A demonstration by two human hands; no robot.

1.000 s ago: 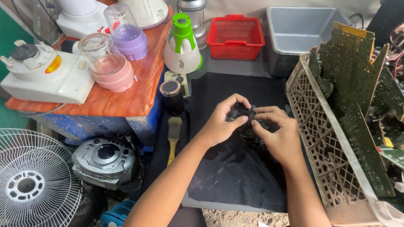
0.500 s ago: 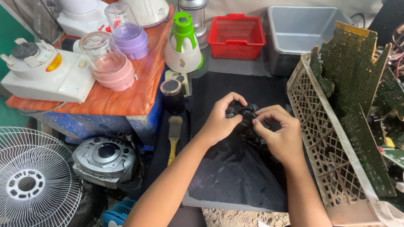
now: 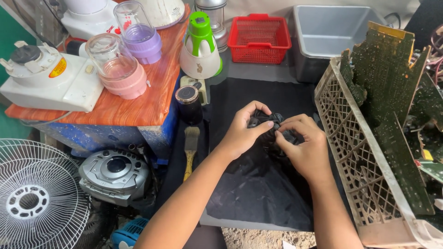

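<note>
Left hand: the left hand (image 3: 242, 133) was curled around the left side of a small black part (image 3: 272, 127), thumb and fingers closed on it.
Right hand: the right hand (image 3: 304, 147) gripped the same black part from the right, fingertips pressed to its top and the thumb meeting the left thumb.
Held object: the small black part sat between both hands, just above a black mat (image 3: 258, 184); its exact kind could not be told, since the fingers hid most of it.
Work surface: the black mat covered the middle of the bench, reaching from the hands toward the near edge.
Left of the hands: a dark cylindrical jar (image 3: 188, 103) stood upright beside a paintbrush (image 3: 190, 150) with a wooden handle, both near the left wrist.
Orange table: a pink blender jar (image 3: 117, 69), a purple blender jar (image 3: 138, 34) and a white appliance base (image 3: 46, 85) stood on an orange-topped table (image 3: 143, 101).
Far side: a green and white blender base (image 3: 200, 48), a red basket (image 3: 260, 39) and a grey tub (image 3: 332, 32) stood behind the mat.
Right side: a beige lattice crate (image 3: 364, 152) held green circuit boards (image 3: 392, 87) standing on edge.
Floor, lower left: a white fan guard (image 3: 34, 198) lay beside a grey disc player (image 3: 115, 173).
</note>
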